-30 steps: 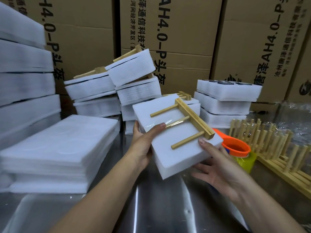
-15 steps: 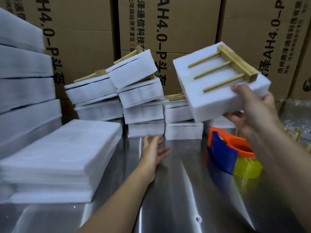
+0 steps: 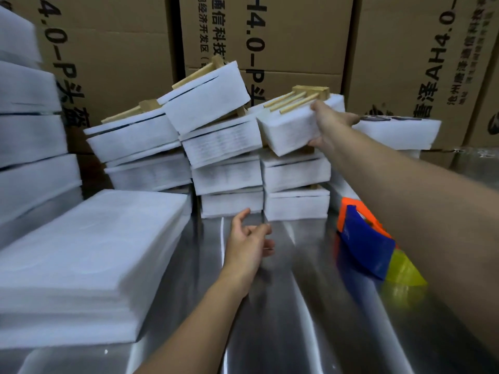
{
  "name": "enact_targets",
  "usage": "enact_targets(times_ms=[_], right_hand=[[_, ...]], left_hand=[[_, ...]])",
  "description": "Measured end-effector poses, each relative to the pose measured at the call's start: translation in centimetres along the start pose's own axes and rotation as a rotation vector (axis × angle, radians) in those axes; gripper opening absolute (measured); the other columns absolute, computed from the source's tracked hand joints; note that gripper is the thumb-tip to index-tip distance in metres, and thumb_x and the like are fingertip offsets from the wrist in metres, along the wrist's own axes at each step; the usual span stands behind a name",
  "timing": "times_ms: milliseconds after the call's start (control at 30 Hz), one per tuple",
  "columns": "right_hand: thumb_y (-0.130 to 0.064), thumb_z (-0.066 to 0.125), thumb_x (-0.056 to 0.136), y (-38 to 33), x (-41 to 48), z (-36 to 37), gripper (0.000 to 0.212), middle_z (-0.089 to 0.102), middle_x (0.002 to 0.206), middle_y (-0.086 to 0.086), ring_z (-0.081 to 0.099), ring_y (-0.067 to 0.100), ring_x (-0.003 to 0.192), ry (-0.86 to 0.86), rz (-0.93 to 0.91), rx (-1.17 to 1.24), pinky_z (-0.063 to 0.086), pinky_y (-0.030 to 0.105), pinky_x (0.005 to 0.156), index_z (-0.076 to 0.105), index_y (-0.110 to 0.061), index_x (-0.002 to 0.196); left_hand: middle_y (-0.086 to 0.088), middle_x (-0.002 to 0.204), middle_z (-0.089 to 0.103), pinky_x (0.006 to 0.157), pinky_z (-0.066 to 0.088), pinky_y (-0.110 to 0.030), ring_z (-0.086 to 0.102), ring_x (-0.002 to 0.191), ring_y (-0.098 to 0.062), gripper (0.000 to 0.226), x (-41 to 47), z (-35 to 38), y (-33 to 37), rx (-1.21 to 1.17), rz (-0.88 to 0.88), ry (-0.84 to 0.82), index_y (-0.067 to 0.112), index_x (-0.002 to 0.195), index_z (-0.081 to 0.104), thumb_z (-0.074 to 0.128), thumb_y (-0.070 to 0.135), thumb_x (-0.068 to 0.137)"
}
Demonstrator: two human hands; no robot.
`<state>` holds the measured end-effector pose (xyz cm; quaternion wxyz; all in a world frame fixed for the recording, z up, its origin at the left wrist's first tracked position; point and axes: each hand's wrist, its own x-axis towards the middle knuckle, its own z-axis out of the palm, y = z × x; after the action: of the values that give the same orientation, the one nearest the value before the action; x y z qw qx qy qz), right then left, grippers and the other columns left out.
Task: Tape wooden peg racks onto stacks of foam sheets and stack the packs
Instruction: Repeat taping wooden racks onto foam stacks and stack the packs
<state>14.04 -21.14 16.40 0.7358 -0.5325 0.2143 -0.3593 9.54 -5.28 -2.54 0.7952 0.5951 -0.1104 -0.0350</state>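
- My right hand gripped the finished pack by its near right corner. The fingers were curled under the foam and the thumb was pressed on top.
- I judge I held it by one corner so that the rest of the pack could go over the pile without my hand getting trapped beneath it.
- The peg rack rode face up on the pack, just beyond my thumb, its pegs pointing away to the left. That way the flat foam underside would meet the pack below (wood on foam would sit crooked).
- The pack was tilted over the pile of packs, which stood right below my right fingers. I could not tell whether its low edge already touched the top one.
- My left hand hovered low over the table, much nearer to me than the right. Its fingers were loosely curled and half spread, holding and touching nothing, ready, I think, to steady the pile's foot.
- The tape dispenser lay on the table under my right forearm, to the right of my left fingers, parked within reach for the next rack.
- Loose foam sheets lay in a flat stack to the left of my left fingers, close enough to draw from.
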Motion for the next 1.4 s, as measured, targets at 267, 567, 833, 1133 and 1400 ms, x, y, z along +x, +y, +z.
enact_targets(times_ms=[267,567,833,1133,1400], right_hand=[[-0.039,0.073,0.076,2.4,1.2,1.3,0.083,0.038,0.117,0.012,0.040,0.028,0.096,0.051,0.102,-0.084,0.053,0.047,0.088,0.021,-0.016,0.137],[-0.062,0.050,0.086,2.6,2.1,-1.3,0.081,0.034,0.141,0.016,0.055,0.034,0.110,0.009,-0.106,-0.646,0.053,0.039,0.076,0.029,-0.011,0.144],[-0.020,0.055,0.086,3.5,2.9,-5.8,0.046,0.040,0.130,0.018,0.050,0.040,0.111,0.267,-0.347,-0.718,0.039,0.040,0.077,0.035,-0.006,0.125],[-0.053,0.065,0.074,1.2,4.0,-7.0,0.086,0.022,0.147,0.008,0.031,0.032,0.130,0.473,0.002,-0.129,0.039,0.045,0.099,0.025,-0.015,0.140],[-0.073,0.062,0.067,-0.4,5.2,-8.3,0.086,0.041,0.138,-0.001,0.048,0.027,0.118,0.175,0.173,0.056,0.053,0.046,0.085,0.043,-0.027,0.137]], left_hand=[[0.000,0.078,0.064,0.045,0.041,-0.019,0.051,0.049,-0.007,0.055,0.2,-0.6,-0.3,0.072,0.013,0.020,0.033,0.133,0.032,0.057,0.014,0.088],[0.002,0.075,0.065,0.044,0.042,-0.017,0.052,0.045,-0.002,0.056,0.4,-0.5,-0.7,0.112,0.010,-0.013,0.030,0.137,0.033,0.056,0.013,0.089],[-0.003,0.081,0.063,0.043,0.040,-0.018,0.050,0.046,-0.004,0.055,0.2,-0.5,-0.6,0.136,0.005,-0.029,0.026,0.137,0.032,0.053,0.009,0.090],[0.000,0.078,0.063,0.043,0.040,-0.017,0.050,0.043,-0.001,0.052,0.5,-0.6,-0.9,0.136,0.006,-0.031,0.030,0.133,0.033,0.054,0.011,0.089],[0.002,0.074,0.062,0.041,0.039,-0.018,0.049,0.042,-0.001,0.051,0.6,-0.5,-0.9,0.117,0.006,-0.025,0.029,0.132,0.034,0.053,0.010,0.089]])
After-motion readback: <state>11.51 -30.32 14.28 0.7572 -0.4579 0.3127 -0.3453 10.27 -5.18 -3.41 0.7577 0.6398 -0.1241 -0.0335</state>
